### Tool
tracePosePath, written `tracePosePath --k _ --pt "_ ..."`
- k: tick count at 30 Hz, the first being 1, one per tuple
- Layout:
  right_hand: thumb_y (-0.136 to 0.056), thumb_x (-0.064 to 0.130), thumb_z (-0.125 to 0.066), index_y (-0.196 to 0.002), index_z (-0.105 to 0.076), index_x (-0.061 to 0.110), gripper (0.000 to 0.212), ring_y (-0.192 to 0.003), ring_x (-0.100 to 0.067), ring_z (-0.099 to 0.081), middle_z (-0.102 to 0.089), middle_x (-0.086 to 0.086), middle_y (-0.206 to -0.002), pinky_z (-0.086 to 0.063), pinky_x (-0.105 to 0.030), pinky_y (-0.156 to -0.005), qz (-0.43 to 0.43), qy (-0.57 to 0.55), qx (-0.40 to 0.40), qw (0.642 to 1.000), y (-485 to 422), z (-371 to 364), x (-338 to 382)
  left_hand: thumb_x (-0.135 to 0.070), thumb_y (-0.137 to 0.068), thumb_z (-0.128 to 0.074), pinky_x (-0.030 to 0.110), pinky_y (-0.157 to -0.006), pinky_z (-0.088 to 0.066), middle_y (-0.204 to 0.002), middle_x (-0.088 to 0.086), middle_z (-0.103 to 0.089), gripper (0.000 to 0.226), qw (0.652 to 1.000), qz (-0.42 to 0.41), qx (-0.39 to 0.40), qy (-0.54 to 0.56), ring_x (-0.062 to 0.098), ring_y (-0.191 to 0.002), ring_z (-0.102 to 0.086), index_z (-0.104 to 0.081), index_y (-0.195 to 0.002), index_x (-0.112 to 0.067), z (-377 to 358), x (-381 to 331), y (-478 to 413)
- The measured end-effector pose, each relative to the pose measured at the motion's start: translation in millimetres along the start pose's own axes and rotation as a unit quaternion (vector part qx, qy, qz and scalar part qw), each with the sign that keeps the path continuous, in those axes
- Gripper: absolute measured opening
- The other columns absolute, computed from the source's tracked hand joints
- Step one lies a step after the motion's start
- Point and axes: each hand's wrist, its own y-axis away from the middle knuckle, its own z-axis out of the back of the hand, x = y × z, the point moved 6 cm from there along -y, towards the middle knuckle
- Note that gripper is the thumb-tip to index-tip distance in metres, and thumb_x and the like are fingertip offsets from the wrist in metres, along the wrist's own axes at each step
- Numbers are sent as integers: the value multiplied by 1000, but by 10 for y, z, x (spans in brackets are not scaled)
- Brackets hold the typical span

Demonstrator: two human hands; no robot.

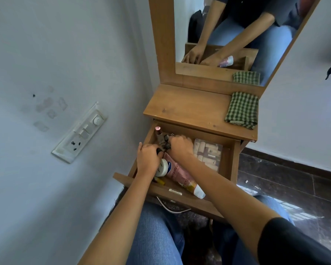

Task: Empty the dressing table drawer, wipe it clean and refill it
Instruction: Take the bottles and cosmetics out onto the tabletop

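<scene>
I am at the very start of this job. The drawer [230, 165] stands pulled out under the table [191, 109] and is full: a white jar [162, 167], a pink tube [182, 175] lying along the bottom, a lipstick [158, 131] upright in the far left corner, a heap of metal hair clips [165, 139] and a clear bag of rollers [208, 153] on the right side. Nothing has been lifted onto the table top yet.

My left hand [149, 159] is curled down by the jar with a small dark object at its fingertips; I cannot tell what it is or whether I grip it firmly. My right hand [181, 147] is closed in a loose fist over the clips, seemingly gathering them, though what it holds is hidden.

The green checked cloth [242, 109] lies folded on the table's right end, unused. So emptying has barely begun, and wiping and refilling are all left.
</scene>
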Motion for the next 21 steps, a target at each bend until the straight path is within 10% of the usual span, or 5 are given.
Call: tracePosePath --k 5,12,21 --pt "-84 25 -67 -111 -59 14 30 -93 -19 -58 -65 -4 -101 -50 -32 -79 -29 -314 -83 945 122 165 -205 -21 -88 -63 29 -81 -52 -92 0 -68 15 971 50 -68 222 14 -87 -63 -67 -102 -17 292 80 47" --pt "-89 17 -62 -101 -54 11 15 -87 -4 -60 -64 3 -97 -47 -11 -69 21 -490 -194 849 83 876 -306 -14 -89 -63 7 -71 -44 -91 -6 -64 15 907 34 -195 371 -9 -78 -59 -55 -102 -14 861 -118 -269" --pt "-87 10 -59 -106 -54 11 19 -94 -21 -58 -61 -7 -103 -49 -37 -84 1 -396 -194 897 -793 879 -472 -10 -92 -56 15 -74 -41 -94 -5 -62 20 941 16 -138 309 13 -88 -61 -62 -112 -11 571 -402 -1304"
